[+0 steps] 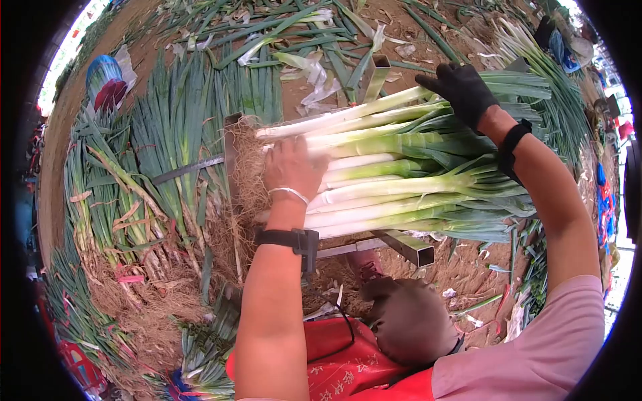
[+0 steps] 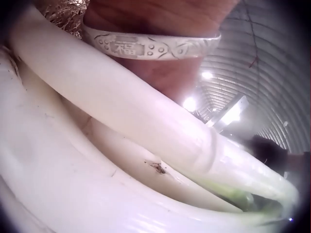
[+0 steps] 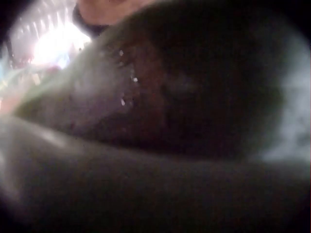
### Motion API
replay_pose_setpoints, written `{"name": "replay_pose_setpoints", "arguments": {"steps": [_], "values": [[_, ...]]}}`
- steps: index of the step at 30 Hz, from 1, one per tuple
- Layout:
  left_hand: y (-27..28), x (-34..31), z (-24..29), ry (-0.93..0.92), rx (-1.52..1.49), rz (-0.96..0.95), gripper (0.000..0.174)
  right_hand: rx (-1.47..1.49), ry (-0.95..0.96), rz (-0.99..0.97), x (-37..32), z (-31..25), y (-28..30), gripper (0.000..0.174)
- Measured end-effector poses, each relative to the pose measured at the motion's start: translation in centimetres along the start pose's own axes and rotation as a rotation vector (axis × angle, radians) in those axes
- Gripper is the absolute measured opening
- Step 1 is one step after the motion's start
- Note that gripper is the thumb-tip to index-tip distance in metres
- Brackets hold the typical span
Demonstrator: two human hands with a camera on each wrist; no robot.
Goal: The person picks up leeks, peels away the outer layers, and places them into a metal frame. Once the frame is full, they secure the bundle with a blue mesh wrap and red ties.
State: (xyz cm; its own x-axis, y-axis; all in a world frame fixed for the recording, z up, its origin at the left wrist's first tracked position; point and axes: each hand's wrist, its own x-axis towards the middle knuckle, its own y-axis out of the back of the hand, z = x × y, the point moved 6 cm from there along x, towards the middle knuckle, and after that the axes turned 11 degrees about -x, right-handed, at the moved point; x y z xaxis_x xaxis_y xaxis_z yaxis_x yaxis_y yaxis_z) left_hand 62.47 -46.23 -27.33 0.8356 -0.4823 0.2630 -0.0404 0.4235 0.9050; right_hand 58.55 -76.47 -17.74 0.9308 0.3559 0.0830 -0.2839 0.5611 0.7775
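A row of large green onions lies across a metal stand in the head view, roots to the left and leaves to the right. My bare left hand rests over the white stalks near the roots, its fingers toward the far side. Thick white stalks fill the left wrist view, below a bracelet on the wrist. My right hand, in a black glove, lies over the far edge of the bundle where the leaves begin. Dark, blurred leaves fill the right wrist view and hide that hand.
Square metal tubes stick out at the stand's near and far sides, with an upright metal plate by the roots. More green onions lie in piles at left, and another heap at far right. Loose leaves litter the soil.
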Motion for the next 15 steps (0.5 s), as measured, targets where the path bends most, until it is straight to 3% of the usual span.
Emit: {"name": "replay_pose_setpoints", "arguments": {"steps": [2,4,6,8,9,10,11,12,15], "values": [[0.2,0.1,0.1,0.076,-0.069,-0.076,0.057,-0.018,0.019,-0.005,0.7,-0.2,0.1,0.06],[0.3,0.0,0.0,0.07,-0.081,-0.054,0.057,0.054,0.162,0.134,1.2,-1.3,2.3,0.059],[0.3,-0.2,0.1,0.049,-0.095,-0.031,0.057,0.141,0.206,0.075,1.9,-1.3,2.7,0.057],[0.1,0.0,0.0,0.054,-0.082,-0.035,0.057,0.145,0.287,-0.294,2.7,-2.0,-0.3,0.056],[0.1,-0.1,-0.1,0.041,-0.101,-0.039,0.057,0.111,0.321,-0.279,2.7,-2.5,-1.6,0.052],[0.1,-0.1,-0.3,0.061,-0.086,-0.044,0.057,0.1,0.185,-0.468,3.0,-2.5,-4.0,0.048],[-0.1,0.1,-0.1,0.077,-0.077,-0.046,0.057,0.149,0.2,-0.257,2.3,-2.8,-4.5,0.042],[-0.1,0.1,-0.1,0.102,-0.108,-0.073,0.056,0.204,0.188,-0.212,2.3,-3.1,-4.3,0.042],[0.2,0.0,-0.3,0.11,-0.152,-0.013,0.056,0.238,0.147,-0.353,2.9,-2.9,-4.9,0.037]]}}
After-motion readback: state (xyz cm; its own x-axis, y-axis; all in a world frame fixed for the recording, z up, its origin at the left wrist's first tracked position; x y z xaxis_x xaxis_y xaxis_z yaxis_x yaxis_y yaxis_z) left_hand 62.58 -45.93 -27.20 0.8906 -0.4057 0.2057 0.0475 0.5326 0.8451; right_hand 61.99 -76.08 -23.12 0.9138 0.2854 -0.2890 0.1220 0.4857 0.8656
